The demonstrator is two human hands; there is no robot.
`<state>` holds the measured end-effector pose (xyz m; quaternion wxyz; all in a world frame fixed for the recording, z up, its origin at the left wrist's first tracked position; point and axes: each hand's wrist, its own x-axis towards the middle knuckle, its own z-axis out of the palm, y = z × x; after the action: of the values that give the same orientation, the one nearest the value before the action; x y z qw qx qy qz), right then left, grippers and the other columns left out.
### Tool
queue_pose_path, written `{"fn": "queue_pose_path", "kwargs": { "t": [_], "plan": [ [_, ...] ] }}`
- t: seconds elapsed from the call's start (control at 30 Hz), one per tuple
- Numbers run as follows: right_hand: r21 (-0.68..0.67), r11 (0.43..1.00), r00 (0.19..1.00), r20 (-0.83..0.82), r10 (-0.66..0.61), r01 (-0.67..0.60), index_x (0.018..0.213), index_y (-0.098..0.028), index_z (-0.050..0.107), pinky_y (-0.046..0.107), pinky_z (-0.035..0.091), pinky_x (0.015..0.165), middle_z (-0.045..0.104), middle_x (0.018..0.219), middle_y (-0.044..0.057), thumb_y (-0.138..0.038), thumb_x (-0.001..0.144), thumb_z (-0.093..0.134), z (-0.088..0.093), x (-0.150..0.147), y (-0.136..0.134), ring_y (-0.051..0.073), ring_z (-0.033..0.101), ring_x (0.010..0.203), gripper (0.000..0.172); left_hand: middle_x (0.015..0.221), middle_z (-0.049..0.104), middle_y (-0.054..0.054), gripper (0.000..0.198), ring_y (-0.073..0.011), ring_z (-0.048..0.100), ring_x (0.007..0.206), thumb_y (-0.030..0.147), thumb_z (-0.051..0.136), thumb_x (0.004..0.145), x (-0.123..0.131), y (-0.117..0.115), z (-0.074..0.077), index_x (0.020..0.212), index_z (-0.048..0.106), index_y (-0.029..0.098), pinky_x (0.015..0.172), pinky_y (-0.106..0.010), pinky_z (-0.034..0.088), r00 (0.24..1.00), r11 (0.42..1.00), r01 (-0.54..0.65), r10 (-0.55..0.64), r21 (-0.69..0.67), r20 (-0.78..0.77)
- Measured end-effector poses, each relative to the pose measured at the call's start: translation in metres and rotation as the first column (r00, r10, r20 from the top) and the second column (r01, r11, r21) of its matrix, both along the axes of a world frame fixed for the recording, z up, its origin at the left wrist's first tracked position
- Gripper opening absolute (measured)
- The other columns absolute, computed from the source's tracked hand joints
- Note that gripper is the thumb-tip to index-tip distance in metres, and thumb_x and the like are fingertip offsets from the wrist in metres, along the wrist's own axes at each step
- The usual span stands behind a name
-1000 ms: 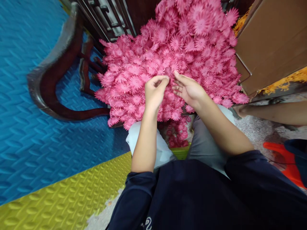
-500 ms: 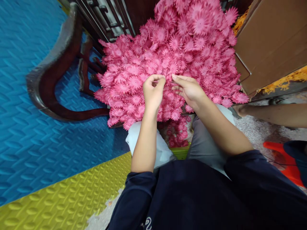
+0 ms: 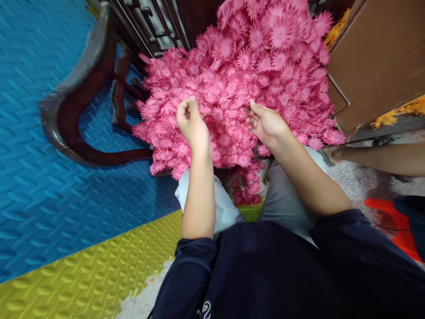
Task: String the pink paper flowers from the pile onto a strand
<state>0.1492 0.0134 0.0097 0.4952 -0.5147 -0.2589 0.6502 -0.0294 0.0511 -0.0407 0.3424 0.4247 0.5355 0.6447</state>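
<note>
Presently we record both hands at work on the pile of pink flowers [image 3: 255, 57], which fills the upper middle of the head view and spreads from the dark wooden chair [image 3: 71, 119] on the left to the brown board [image 3: 375, 57] on the right. We find the left hand [image 3: 193, 124] raised over the left part of the pile, its fingers [image 3: 187, 106] curled in and bunched together, with the tips down among the petals. We cannot tell whether a flower is pinched between them. We find the right hand [image 3: 268, 125] lying on the pile to the right, palm turned inward, its fingers loosely spread and touching the flowers without gripping any. The two hands are well apart, with a band of flowers between them. Below the pile, between the person's knees, we note a green tub [image 3: 250, 212] with more pink flowers inside it. The floor on the left is covered by a blue mat [image 3: 43, 186], and a yellow mat [image 3: 86, 274] adjoins it at the lower edge. At the right edge we note the bare limb [image 3: 381, 159] of another person, clear of the pile, and an orange object [image 3: 395, 221] on the speckled floor below it. Dark sleeves cover both upper arms, and the forearms are bare.
</note>
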Motion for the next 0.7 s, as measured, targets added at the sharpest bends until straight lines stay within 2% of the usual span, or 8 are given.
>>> {"fn": "queue_pose_path", "kwargs": {
  "t": [0.03,0.07,0.13,0.3,0.4,0.47,0.6,0.7],
  "plan": [
    [-0.002,1.000,1.000,0.000,0.009,-0.009,0.089,-0.020,0.061,0.019,0.039,0.056,0.069,0.099,-0.002,-0.037,0.085,0.059,0.000,0.000,0.000,0.003,0.051,0.060,0.018,0.082,0.058,0.002,0.042,-0.0091,0.051,0.078,0.064,0.057,0.079,0.003,-0.001,0.002,0.090,0.056,0.023,0.073,-0.030,0.042,0.992,0.995,-0.097,0.098,-0.005,0.079],
    [-0.003,1.000,1.000,0.007,0.021,-0.021,0.089,-0.020,0.061,0.019,0.039,0.057,0.069,0.098,-0.002,-0.038,0.085,0.059,0.000,-0.001,-0.001,0.004,0.052,0.061,0.018,0.078,0.057,0.002,0.043,-0.0088,0.051,0.073,0.064,0.062,0.076,0.008,-0.003,0.005,0.087,0.057,0.023,0.069,-0.029,0.042,0.987,0.994,-0.113,0.114,-0.015,0.117],
    [0.007,0.999,0.998,0.030,0.048,-0.049,0.090,-0.020,0.062,0.019,0.040,0.058,0.068,0.094,-0.002,-0.041,0.083,0.061,-0.001,-0.002,-0.001,0.005,0.055,0.064,0.022,0.083,0.061,0.001,0.044,-0.0116,0.056,0.078,0.064,0.065,0.073,0.018,-0.008,0.010,0.089,0.059,0.024,0.071,-0.030,0.044,0.994,0.999,-0.044,0.046,-0.018,0.096],
    [0.014,0.997,0.997,0.036,0.069,-0.070,0.085,-0.021,0.062,0.018,0.042,0.056,0.066,0.084,-0.003,-0.038,0.081,0.064,-0.002,-0.004,-0.001,0.004,0.054,0.060,0.018,0.106,0.063,-0.005,0.043,-0.0189,0.059,0.100,0.051,0.072,0.073,0.040,-0.026,0.023,0.107,0.058,0.028,0.088,-0.033,0.046,0.981,0.996,0.079,-0.071,0.037,-0.182],
    [-0.001,0.999,0.999,-0.006,0.043,-0.043,0.083,-0.020,0.062,0.016,0.042,0.054,0.066,0.080,-0.005,-0.030,0.085,0.061,-0.001,-0.003,-0.002,0.002,0.052,0.056,0.010,0.107,0.064,-0.006,0.034,-0.0204,0.059,0.102,0.042,0.073,0.075,0.047,-0.034,0.027,0.102,0.060,0.026,0.094,-0.035,0.046,0.932,0.980,0.189,-0.158,0.064,-0.327],
    [0.012,0.999,0.999,-0.003,0.051,-0.051,0.084,-0.020,0.063,0.016,0.043,0.055,0.066,0.081,-0.005,-0.029,0.084,0.062,-0.001,-0.003,-0.002,0.002,0.052,0.056,0.009,0.105,0.063,-0.005,0.032,-0.0216,0.058,0.105,0.039,0.074,0.074,0.048,-0.036,0.028,0.100,0.061,0.025,0.098,-0.037,0.044,0.918,0.983,0.168,-0.126,0.080,-0.375],
    [0.038,0.996,0.996,0.034,0.083,-0.084,0.089,-0.021,0.066,0.017,0.046,0.059,0.069,0.088,-0.004,-0.033,0.082,0.064,-0.002,-0.003,-0.002,0.003,0.056,0.061,0.014,0.109,0.056,-0.005,0.046,-0.0249,0.052,0.114,0.030,0.082,0.064,0.046,-0.036,0.031,0.102,0.057,0.024,0.104,-0.042,0.038,0.916,0.991,0.048,0.006,0.123,-0.401],
    [0.031,0.997,0.997,0.030,0.073,-0.074,0.091,-0.021,0.067,0.017,0.048,0.062,0.070,0.091,-0.003,-0.035,0.082,0.064,0.000,-0.005,-0.004,0.004,0.059,0.064,0.016,0.102,0.056,-0.005,0.033,-0.0250,0.051,0.112,0.029,0.079,0.068,0.046,-0.038,0.036,0.093,0.059,0.024,0.103,-0.042,0.037,0.900,0.993,0.063,-0.014,0.099,-0.435]
  ]
}}
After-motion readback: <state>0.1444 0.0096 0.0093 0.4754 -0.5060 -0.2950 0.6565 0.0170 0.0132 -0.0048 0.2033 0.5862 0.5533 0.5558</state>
